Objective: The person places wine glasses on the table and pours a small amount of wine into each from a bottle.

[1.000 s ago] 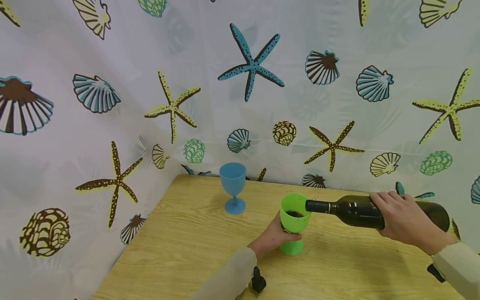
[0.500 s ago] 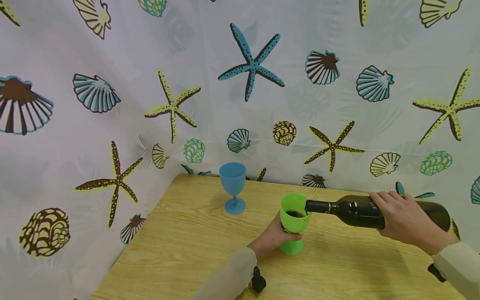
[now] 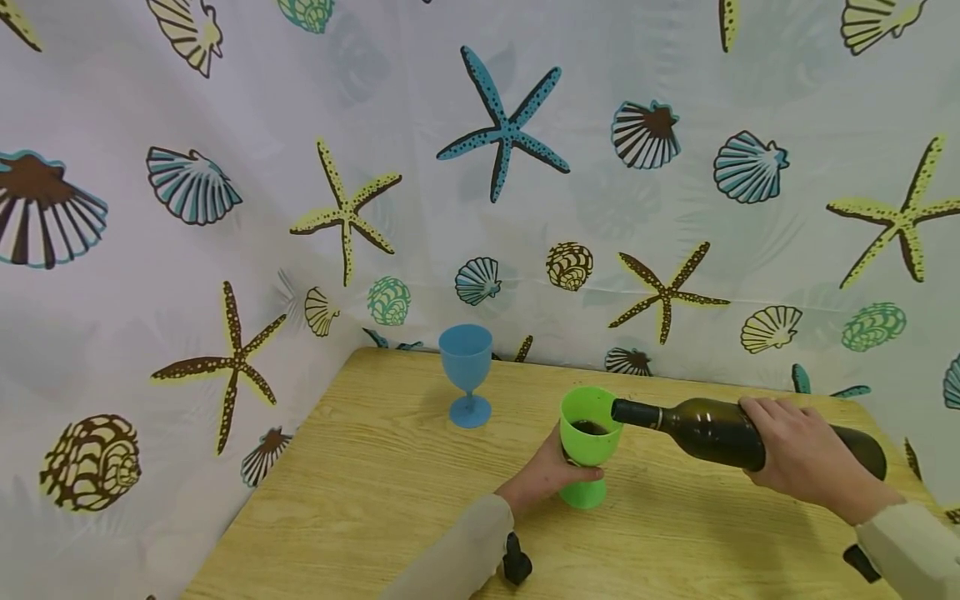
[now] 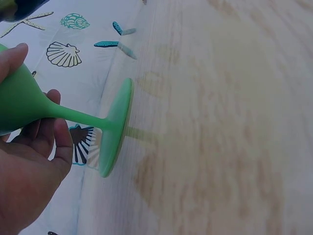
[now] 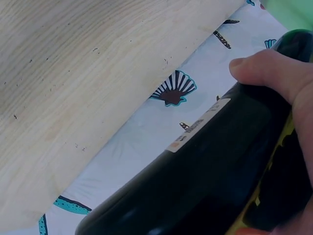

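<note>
Bottle [image 3: 712, 433] slants in the grip of the right hand [image 3: 802, 458], mouth at the rim of the green goblet [image 3: 590, 450] (dark contents inside), held upright on the table [image 3: 337, 500] by the left hand [image 3: 550, 472].

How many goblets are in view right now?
2: the blue goblet stands toward the back of the table; the green goblet, nearer the person, is gripped by the left hand.

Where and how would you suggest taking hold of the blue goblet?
I would probably grip the blue goblet by its stem, just under the bowl, coming from the left: it stands upright, the stem is slimmer than the bowl above and foot below, and the green goblet and bottle are to its right.
</note>
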Demonstrator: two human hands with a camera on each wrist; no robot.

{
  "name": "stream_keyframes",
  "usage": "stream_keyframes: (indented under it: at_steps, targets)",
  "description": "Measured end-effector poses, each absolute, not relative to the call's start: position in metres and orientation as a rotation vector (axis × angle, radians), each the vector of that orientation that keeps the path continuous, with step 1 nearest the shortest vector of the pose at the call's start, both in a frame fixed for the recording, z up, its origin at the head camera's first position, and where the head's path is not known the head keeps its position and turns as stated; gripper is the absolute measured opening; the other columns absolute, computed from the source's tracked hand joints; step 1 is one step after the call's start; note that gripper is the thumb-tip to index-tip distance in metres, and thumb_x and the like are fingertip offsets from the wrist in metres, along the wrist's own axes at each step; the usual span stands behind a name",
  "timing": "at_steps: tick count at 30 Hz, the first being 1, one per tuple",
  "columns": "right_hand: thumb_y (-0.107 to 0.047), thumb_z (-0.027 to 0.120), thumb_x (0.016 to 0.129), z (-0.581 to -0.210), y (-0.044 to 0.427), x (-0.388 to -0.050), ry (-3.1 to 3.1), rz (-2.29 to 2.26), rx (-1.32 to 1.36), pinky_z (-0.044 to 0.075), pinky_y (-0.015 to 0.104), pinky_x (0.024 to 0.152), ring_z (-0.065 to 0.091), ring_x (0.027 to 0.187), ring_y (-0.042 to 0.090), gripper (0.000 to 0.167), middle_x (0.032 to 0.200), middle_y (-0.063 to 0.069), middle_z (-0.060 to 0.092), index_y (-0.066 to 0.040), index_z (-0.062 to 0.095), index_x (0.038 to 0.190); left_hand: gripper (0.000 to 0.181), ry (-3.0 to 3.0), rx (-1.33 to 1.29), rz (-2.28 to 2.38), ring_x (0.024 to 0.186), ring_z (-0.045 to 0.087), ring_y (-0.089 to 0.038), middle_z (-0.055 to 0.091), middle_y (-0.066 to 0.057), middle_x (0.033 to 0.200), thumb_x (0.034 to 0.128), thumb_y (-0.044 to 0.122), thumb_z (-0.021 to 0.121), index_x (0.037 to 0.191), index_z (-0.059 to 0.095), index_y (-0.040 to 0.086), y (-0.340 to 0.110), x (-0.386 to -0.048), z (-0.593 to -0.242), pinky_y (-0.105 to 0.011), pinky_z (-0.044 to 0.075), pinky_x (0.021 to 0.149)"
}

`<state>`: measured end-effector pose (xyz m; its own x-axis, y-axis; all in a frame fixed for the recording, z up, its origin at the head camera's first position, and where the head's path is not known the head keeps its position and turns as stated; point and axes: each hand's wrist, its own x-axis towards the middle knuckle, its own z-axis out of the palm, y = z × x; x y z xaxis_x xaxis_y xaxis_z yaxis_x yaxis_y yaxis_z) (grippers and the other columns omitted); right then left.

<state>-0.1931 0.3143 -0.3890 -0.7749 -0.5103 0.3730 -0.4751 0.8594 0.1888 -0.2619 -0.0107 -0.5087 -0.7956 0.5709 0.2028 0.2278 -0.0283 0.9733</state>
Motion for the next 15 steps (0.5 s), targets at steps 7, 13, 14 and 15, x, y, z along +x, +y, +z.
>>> stream_keyframes:
  at_steps: [7,13,14,15]
  targets:
    - [-0.035,0.091,0.049,-0.4,0.317,-0.195,-2.604,-0.067,0.731,0.048,0.057,0.064,0.058,0.09,0.039,0.091,0.106,0.022,0.059,0.006,0.051,0.119,0.073,2.0,0.852,1.877,0.112,0.052,-0.016,0.05,0.0,0.123,0.0823,0.003,0.073,0.137,0.03,0.023,-0.011,-0.263,-0.509,-0.033,0.041,0.098]
    - [-0.034,0.091,0.05,-0.406,0.315,-0.194,-2.621,0.002,0.723,0.049,0.055,0.063,0.059,0.089,0.037,0.089,0.105,0.021,0.06,0.006,0.049,0.119,0.071,1.993,0.871,1.881,0.111,0.052,-0.017,0.05,-0.002,0.122,0.0825,0.002,0.072,0.137,0.031,0.021,-0.012,-0.264,-0.511,-0.032,0.042,0.097]
    - [-0.033,0.091,0.051,-0.407,0.315,-0.193,-2.631,0.015,0.721,0.048,0.055,0.063,0.058,0.089,0.037,0.089,0.105,0.021,0.059,0.006,0.049,0.119,0.07,1.992,0.875,1.884,0.111,0.052,-0.018,0.05,-0.002,0.122,0.0826,0.002,0.072,0.137,0.031,0.02,-0.011,-0.264,-0.511,-0.032,0.042,0.097]
    - [-0.033,0.091,0.051,-0.408,0.315,-0.193,-2.637,0.022,0.717,0.048,0.055,0.063,0.058,0.089,0.037,0.089,0.105,0.021,0.059,0.006,0.049,0.119,0.07,1.993,0.876,1.884,0.111,0.052,-0.018,0.05,-0.003,0.122,0.0826,0.001,0.072,0.137,0.031,0.02,-0.011,-0.264,-0.512,-0.032,0.042,0.098]
